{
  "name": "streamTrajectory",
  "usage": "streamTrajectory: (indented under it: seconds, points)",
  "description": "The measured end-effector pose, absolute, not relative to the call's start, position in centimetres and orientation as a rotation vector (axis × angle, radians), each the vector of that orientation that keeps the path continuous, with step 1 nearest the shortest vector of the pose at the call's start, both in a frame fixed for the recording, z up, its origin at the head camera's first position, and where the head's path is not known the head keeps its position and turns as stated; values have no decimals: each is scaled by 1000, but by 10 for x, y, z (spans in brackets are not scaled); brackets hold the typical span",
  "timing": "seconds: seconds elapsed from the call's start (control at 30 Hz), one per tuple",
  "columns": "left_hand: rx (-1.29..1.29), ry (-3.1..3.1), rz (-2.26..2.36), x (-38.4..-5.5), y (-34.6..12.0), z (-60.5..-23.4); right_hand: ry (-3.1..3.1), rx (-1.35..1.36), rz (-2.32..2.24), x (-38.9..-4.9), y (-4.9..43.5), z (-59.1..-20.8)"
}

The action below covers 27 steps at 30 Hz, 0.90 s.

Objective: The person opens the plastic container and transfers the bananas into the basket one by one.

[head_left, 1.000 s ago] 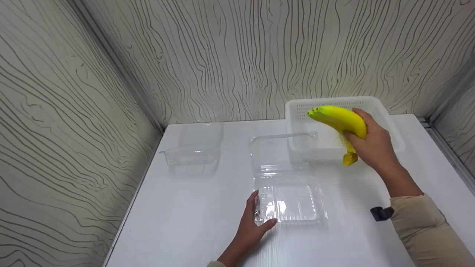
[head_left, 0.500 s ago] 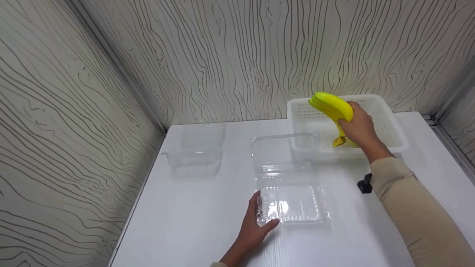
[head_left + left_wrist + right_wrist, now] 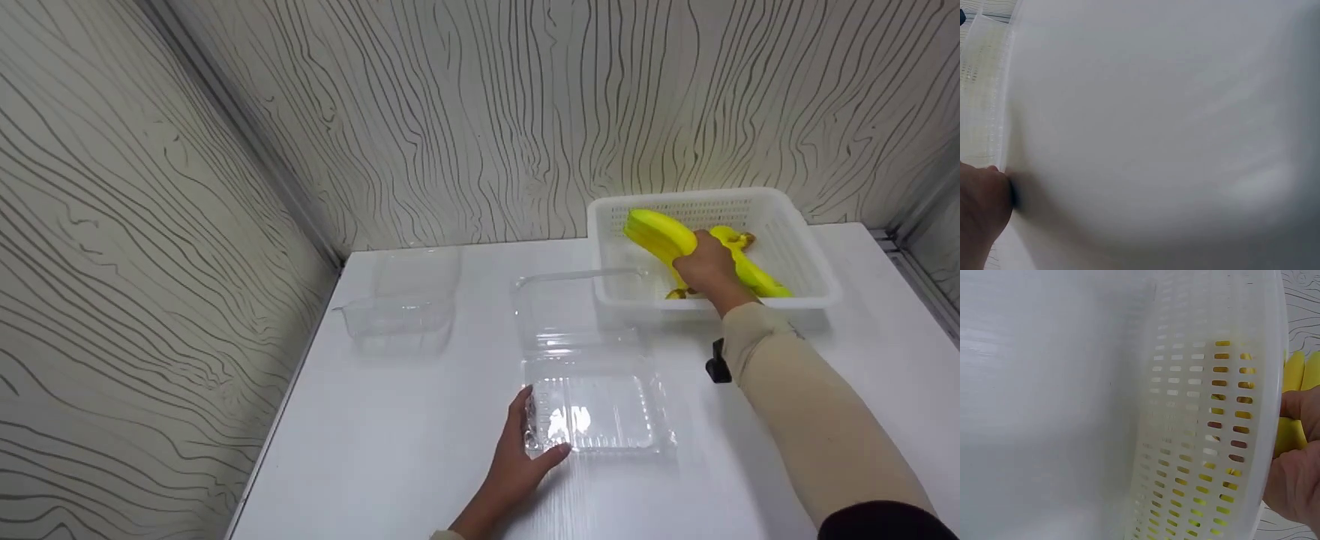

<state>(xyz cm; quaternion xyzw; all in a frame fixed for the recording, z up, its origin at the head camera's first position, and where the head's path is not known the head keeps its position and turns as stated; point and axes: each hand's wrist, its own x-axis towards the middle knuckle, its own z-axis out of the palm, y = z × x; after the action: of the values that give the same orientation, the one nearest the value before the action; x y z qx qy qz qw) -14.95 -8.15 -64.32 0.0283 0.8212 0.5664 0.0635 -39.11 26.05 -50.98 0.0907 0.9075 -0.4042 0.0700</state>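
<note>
An unlidded clear plastic clamshell container lies on the white table with its lid folded back. My left hand holds its near left corner, thumb along the front edge and fingers on the left side. In the left wrist view only part of this hand shows. My right hand is down in the white basket, gripping a yellow banana. Another banana lies right of that hand. Through the basket's slots in the right wrist view, yellow shows beside the right hand.
A second clear clamshell container stands at the back left of the table. Wood-grain panels rise behind and to the left. The container's lid reaches up to the basket's front left corner.
My right hand has lowered the banana into the basket. A banana now shows right of the hand where none was visible. My left hand stays on the container.
</note>
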Motion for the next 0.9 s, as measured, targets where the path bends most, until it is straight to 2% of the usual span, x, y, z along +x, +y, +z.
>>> streamTrajectory:
  seconds: [0.37, 0.9]
  points:
    - [57, 2463, 1721, -146, -79, -648, 2611, 413, -1099, -396, 262, -523]
    - [64, 2473, 1725, -151, -82, -642, 2654, 297, -1018, -401, 249, -513]
